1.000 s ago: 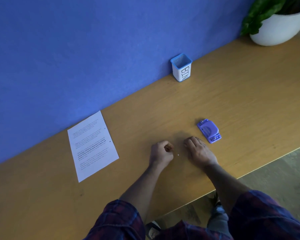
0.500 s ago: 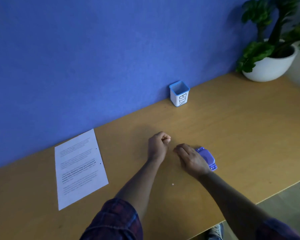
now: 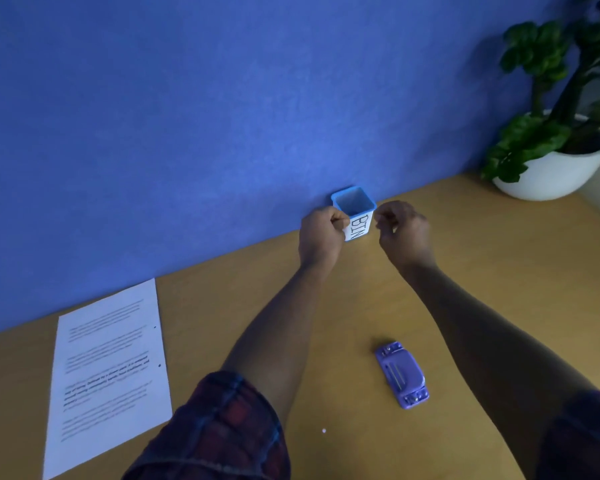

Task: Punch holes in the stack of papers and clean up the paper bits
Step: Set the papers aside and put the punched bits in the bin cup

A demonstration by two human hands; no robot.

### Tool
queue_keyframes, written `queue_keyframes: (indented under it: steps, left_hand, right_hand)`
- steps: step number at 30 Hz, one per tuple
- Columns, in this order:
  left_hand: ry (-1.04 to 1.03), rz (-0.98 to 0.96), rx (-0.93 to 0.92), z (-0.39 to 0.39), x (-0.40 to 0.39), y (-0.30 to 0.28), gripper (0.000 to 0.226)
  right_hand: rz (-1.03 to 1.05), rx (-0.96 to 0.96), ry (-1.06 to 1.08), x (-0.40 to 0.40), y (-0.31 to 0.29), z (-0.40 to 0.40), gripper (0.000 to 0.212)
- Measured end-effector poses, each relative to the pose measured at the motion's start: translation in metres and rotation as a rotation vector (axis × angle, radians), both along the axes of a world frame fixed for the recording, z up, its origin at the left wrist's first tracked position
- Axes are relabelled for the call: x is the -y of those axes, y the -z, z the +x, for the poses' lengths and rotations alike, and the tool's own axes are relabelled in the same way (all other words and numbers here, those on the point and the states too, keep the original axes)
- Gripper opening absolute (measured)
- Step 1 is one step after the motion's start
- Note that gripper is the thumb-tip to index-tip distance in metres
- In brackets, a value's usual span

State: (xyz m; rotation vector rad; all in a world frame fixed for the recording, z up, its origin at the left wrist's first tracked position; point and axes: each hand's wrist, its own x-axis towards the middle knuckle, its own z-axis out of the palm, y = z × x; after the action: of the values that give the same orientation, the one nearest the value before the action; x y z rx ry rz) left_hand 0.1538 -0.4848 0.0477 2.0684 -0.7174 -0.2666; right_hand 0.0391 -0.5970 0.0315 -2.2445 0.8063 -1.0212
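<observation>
A small blue-rimmed white cup marked "BIN" point(image 3: 359, 226) stands against the blue wall. My left hand point(image 3: 321, 235) is a closed fist touching the cup's left side, thumb and fingers pinched by the rim. My right hand point(image 3: 402, 233) hovers just right of the rim, fingertips pinched together. Anything held in either pinch is hidden. The purple hole punch point(image 3: 400, 374) lies on the desk between my forearms. The printed paper stack point(image 3: 108, 372) lies at the left, with two punched holes along its right edge. One white paper bit point(image 3: 324, 430) rests on the desk near me.
The wooden desk point(image 3: 482, 271) runs along the blue wall. A potted plant in a white bowl point(image 3: 551, 171) stands at the far right corner. My plaid sleeves cover the lower part of the view.
Both hands have moved away from the hole punch and forward to the bin. The punch and one paper bit stay behind on the desk. The camera has tilted up.
</observation>
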Motion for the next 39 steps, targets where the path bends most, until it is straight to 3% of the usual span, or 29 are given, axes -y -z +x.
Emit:
queue_keyframes:
  steps: [4, 10, 18, 24, 30, 33, 39]
  left_hand:
    - [-0.012, 0.112, 0.059, 0.01, 0.021, -0.004, 0.026]
    - [-0.017, 0.198, 0.129, 0.017, 0.04, -0.002, 0.025]
    - [-0.02, 0.229, 0.193, 0.021, 0.057, 0.008, 0.025]
    - [-0.019, 0.218, 0.239, 0.023, 0.058, 0.01, 0.032]
    - [-0.025, 0.212, 0.245, 0.02, 0.053, 0.005, 0.019]
    - [-0.036, 0.188, 0.221, 0.018, 0.045, 0.003, 0.001]
    - [-0.031, 0.245, 0.282, 0.003, 0.012, 0.005, 0.024]
  right_hand:
    - [-0.032, -0.015, -0.007, 0.012, 0.002, 0.018, 0.013]
    - [0.027, -0.04, 0.006, 0.018, 0.007, 0.042, 0.016]
    - [0.024, -0.208, 0.006, 0.033, 0.01, 0.055, 0.024]
    - [0.016, -0.22, 0.019, 0.04, 0.006, 0.047, 0.024]
    - [0.019, -0.138, 0.008, 0.037, -0.002, 0.045, 0.015]
    - [-0.013, -0.112, -0.012, 0.032, -0.006, 0.042, 0.014]
    - [0.01, -0.104, -0.009, 0.001, -0.005, 0.026, 0.006]
